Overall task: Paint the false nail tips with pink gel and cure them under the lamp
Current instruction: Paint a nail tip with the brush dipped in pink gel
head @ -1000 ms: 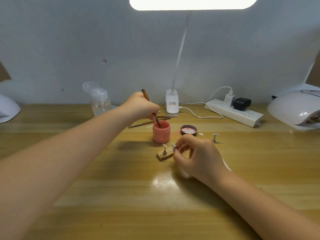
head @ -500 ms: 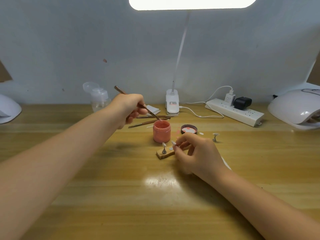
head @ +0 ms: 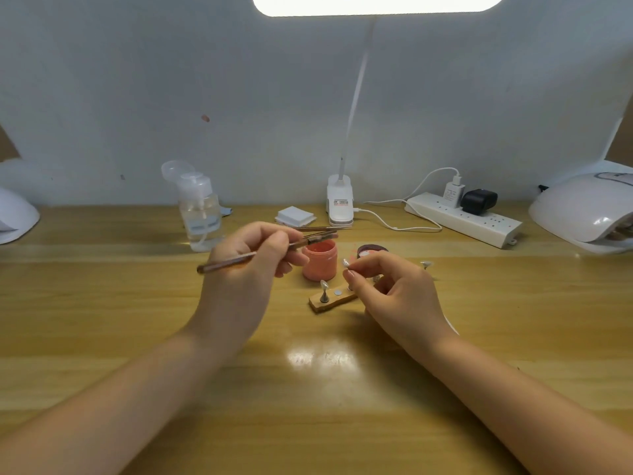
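Left hand (head: 246, 265): grips brush (head: 239, 259), tip over pink jar (head: 319, 260).
Right hand (head: 394, 289): pinches nail tip (head: 346, 262) (stand (head: 334, 299) just below).

I see two bare forearms coming in from the bottom corners of my view, with no sleeve on either up to the frame edge. The left hand (head: 246, 269) and the right hand (head: 394, 296) wear no gloves, and I can make out no ring, watch or bracelet on fingers or wrists. The fingernails (head: 349, 274) that show on the right hand look short and plain with a faint gloss; those of the left hand are too blurred for me to judge.
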`<state>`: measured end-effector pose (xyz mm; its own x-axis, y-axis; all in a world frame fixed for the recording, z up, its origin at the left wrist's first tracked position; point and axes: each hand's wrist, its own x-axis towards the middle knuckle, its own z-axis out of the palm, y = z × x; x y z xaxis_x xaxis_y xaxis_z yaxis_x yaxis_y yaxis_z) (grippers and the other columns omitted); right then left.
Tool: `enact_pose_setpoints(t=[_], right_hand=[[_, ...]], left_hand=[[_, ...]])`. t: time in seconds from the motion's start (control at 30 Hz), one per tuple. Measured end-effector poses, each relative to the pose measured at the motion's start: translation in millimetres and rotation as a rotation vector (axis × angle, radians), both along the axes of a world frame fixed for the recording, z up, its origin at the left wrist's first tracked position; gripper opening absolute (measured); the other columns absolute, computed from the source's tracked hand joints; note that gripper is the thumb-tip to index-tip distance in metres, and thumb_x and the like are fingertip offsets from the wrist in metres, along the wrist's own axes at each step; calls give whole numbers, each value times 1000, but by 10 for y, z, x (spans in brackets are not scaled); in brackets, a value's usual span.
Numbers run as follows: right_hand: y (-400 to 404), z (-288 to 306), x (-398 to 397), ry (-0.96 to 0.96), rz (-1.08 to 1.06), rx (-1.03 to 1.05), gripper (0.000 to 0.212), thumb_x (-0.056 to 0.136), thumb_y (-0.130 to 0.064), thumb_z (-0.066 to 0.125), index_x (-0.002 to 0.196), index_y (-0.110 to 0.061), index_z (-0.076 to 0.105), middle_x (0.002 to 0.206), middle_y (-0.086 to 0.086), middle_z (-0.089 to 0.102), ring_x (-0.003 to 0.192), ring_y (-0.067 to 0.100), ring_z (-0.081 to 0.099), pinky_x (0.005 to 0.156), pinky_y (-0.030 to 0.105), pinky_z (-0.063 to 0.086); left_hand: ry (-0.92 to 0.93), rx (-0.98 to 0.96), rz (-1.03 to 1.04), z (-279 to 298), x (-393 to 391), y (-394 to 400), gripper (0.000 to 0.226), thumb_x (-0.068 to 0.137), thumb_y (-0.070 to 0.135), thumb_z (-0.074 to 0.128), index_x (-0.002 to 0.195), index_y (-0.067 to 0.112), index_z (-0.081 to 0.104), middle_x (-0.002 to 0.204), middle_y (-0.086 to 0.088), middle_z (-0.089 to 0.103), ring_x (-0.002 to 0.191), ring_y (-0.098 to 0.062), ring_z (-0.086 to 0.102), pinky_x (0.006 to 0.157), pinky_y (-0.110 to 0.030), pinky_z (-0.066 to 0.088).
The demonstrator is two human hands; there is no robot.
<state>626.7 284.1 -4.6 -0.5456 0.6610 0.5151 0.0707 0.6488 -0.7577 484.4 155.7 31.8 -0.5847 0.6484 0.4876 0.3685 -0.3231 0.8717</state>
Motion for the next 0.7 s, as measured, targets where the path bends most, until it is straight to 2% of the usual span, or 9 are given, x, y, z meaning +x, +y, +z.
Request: enact_pose_setpoints(t=[0.13,0.23,0.33,0.43,0.57,0.7], right_hand=[[10,-18,7,28,3,12,10,85,-19,71,90,-28,69,80,-12,69,65,20,64,60,47,54],[17,-23,9,39,0,29,13,85,-21,71,89,-32,67,80,-13,69,66,19,65,59,47,54],[19,-28,10,46,-7,40,14,85,-21,71,88,-33,66,80,-14,69,64,17,64,58,46,54],[17,-32,13,39,-11,55,11,85,-20,71,90,-29,68,80,-13,69,63,15,63,58,44,54],[13,-32,7,46,-15,40,9,85,-20,71,90,-26,69,79,-11,69,62,17,64,58,45,54],[13,-31,11,45,-21,55,8,85,-20,71,92,-24,69,80,-12,69,61,17,63,58,45,54]], left_hand=[[338,23,-24,-138,149,-102,17,93,22,53,94,15,69,78,10,72,81,-6,69,71,-13,50],[526,46,10,-169,167,-124,23,93,22,49,99,11,67,85,11,70,85,-2,68,74,-11,49],[560,62,24,-164,168,-123,19,93,19,50,101,14,66,89,12,70,88,0,67,75,-8,46],[575,40,16,-176,165,-123,21,92,21,50,99,13,68,85,8,71,85,-3,67,74,-11,47],[490,61,-13,-180,159,-149,23,88,22,47,90,12,67,76,6,68,76,-8,66,67,-13,48],[492,62,6,-172,189,-135,24,92,24,47,98,11,66,85,11,68,84,-3,67,71,-9,47]])
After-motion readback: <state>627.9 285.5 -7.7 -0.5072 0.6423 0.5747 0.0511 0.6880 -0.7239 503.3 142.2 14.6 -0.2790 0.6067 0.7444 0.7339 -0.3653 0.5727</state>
